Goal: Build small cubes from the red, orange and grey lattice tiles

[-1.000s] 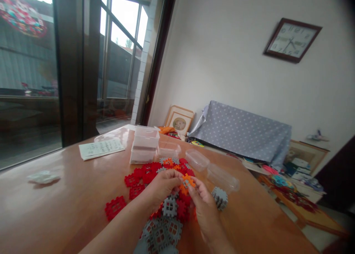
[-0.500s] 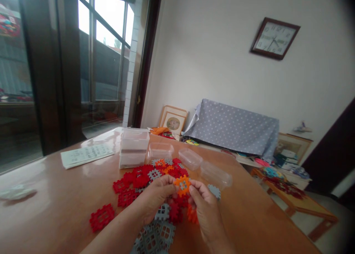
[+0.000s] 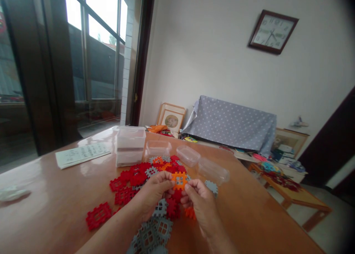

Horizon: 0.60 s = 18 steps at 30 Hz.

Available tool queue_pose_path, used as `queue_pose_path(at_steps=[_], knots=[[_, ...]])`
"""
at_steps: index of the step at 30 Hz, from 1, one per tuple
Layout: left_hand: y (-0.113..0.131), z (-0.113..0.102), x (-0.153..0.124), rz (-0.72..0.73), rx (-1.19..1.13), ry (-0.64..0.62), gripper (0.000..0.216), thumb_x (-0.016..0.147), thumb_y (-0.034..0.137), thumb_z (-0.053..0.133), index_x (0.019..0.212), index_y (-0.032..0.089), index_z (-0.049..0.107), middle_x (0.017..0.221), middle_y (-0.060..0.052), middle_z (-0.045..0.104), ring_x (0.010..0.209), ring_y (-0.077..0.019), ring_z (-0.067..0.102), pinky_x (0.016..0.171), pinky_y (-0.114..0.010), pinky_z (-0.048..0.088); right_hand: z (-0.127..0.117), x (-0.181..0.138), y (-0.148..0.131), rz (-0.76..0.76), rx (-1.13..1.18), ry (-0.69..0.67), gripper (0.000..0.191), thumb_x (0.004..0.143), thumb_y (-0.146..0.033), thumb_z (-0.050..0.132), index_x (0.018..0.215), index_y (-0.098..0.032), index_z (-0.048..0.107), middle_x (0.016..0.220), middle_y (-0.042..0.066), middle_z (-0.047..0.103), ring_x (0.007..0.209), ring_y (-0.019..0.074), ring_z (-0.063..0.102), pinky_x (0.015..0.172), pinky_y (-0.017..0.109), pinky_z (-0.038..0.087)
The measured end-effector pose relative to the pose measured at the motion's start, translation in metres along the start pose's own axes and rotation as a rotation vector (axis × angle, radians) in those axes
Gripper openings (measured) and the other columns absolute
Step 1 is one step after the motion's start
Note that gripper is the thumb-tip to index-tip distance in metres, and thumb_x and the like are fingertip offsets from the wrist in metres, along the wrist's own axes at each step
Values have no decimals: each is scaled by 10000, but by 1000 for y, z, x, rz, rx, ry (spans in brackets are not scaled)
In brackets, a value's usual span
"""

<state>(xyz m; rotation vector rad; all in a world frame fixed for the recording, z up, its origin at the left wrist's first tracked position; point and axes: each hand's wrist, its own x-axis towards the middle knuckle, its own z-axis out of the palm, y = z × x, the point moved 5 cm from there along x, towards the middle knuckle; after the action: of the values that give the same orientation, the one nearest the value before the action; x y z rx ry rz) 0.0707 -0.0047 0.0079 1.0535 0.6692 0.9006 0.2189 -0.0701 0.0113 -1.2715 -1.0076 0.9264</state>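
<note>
My left hand [image 3: 157,186]: pinching orange tile [image 3: 179,180]
My right hand [image 3: 202,203]: pinching it too
Drop risk: uneven pinch might slip

Passage open across tabletop [image 3: 249,220] at right; plastic containers [image 3: 213,171] block far side, red pieces [image 3: 124,195] centre-left

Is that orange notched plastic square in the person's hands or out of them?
In them: the left hand pinches the orange notched plastic square at its left edge, the right hand near its lower right corner.
</note>
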Motion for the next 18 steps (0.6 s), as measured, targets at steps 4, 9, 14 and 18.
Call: queue_pose_path(at_steps=[4, 9, 14, 18], knots=[[1, -8, 3, -7, -3, 20, 233, 742, 329, 759, 925, 197, 699, 768, 3, 659, 629, -115, 557, 642, -247, 397, -8, 0, -9, -100, -194, -36, 292, 883, -403, 615, 1095, -204, 640, 968, 52, 710, 867, 201, 683, 773, 316, 543], [2, -7, 0, -38, 65, -33, 251, 720, 236, 714, 964, 196, 671, 734, 19, 617, 593, -108, 501, 587, -242, 370, -10, -5, -22, -299, -531, -170, 611, 800, -196, 604, 1399, -291, 532, 1458, 74, 527, 1332, 255, 502, 1065, 429, 454], [2, -2, -4, -59, 81, -106, 291, 687, 152, 651, 969, 214, 617, 732, 31, 586, 624, -119, 523, 558, -234, 358, -6, -11, -21, -375, -690, -338, 744, 767, -197, 673, 1477, -297, 473, 1561, 75, 428, 1444, 274, 386, 1203, 513, 290], [1, -1, -6, -87, 74, -134, 314, 687, 172, 692, 989, 219, 621, 765, 21, 629, 643, -122, 552, 572, -227, 363, -1, -15, -24, -389, -697, -402, 651, 773, -244, 717, 1402, -293, 561, 1530, 81, 462, 1393, 283, 450, 1181, 497, 327]])
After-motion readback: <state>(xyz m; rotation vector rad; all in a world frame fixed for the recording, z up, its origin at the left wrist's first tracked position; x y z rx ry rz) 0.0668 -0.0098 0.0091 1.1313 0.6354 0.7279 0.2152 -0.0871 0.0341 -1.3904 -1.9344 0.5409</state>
